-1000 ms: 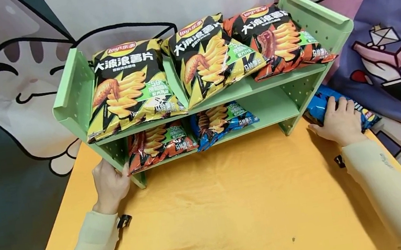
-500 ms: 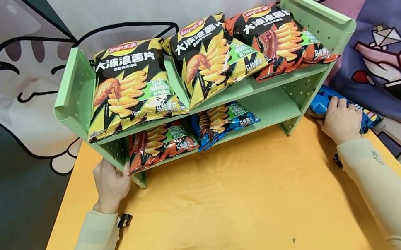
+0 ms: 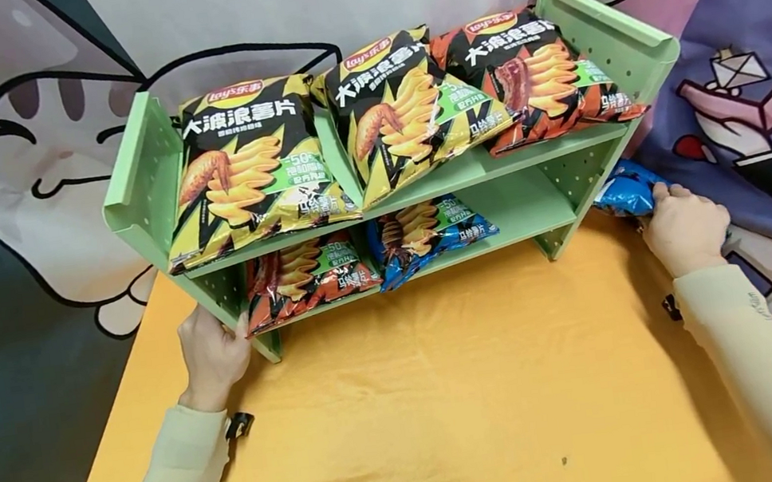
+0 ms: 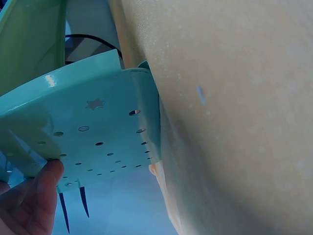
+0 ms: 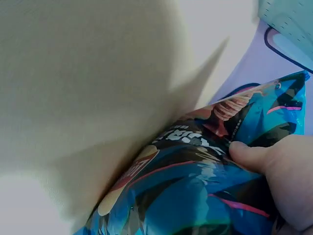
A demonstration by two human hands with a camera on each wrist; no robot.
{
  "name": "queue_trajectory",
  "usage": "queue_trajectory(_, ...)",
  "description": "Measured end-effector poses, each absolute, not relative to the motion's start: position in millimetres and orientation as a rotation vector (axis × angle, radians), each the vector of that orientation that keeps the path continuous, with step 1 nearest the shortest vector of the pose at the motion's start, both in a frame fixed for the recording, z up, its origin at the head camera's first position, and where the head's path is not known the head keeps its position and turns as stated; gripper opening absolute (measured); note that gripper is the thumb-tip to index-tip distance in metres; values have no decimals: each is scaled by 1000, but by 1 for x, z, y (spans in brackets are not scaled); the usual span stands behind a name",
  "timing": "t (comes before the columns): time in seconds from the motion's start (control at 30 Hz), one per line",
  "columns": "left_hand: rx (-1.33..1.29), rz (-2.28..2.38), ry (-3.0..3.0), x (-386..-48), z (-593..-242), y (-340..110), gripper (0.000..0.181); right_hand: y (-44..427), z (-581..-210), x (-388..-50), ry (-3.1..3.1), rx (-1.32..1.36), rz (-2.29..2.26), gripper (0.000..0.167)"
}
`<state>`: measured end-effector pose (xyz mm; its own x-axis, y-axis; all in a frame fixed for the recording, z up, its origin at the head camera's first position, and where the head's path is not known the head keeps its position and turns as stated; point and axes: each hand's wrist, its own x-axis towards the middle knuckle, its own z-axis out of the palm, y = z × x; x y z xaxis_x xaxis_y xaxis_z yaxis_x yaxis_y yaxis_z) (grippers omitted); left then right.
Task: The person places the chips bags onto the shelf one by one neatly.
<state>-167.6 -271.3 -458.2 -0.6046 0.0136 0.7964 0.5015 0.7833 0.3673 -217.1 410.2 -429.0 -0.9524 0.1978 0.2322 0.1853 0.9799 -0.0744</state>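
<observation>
A green two-tier shelf (image 3: 526,204) stands on the table. My left hand (image 3: 215,354) grips the lower part of its left side panel; in the left wrist view, a digit lies against the perforated panel (image 4: 98,132). To the right of the shelf, my right hand (image 3: 688,228) holds a blue chip bag (image 3: 625,189), partly hidden behind the hand. In the right wrist view, the thumb (image 5: 249,155) presses into the front of this bag, whose print is partly visible.
Two yellow-black chip bags (image 3: 247,169) and a red one (image 3: 518,80) lean on the upper tier. A red bag (image 3: 310,274) and another blue bag (image 3: 421,233) lie on the lower tier. The yellow table (image 3: 414,414) meets a cartoon-printed backdrop (image 3: 38,235).
My right hand first shifts slightly, then moves right and up along the blue bag. Its fingers now cover the bag's right end, which showed earlier. The left hand and shelf stay put.
</observation>
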Motion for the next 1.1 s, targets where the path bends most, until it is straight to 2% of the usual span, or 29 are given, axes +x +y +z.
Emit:
queue_trajectory(0.17, -373, -730, -2130, -167, -458, -271, 61, 416, -424, -206, -2844, -303, 102, 47)
queue_trajectory(0.4, -375, -743, -2128, -167, -456, -269, 52, 418, -412, -180, -2736, -349, 269, 62)
queue_trajectory(0.63, -372, -761, -2126, -166, -456, -269, 45, 404, -400, -151, -2577, -403, 456, 43)
queue_trajectory(0.77, -377, -754, -2139, -166, -455, -269, 46, 394, -397, -135, -2546, -469, 519, 42)
queue_trajectory(1.0, -374, -749, -2138, -167, -454, -269, 54, 381, -402, -110, -2290, -393, 714, 45)
queue_trajectory(1.1, -372, -749, -2126, -167, -456, -269, 57, 373, -406, -100, -2181, -439, 894, 30)
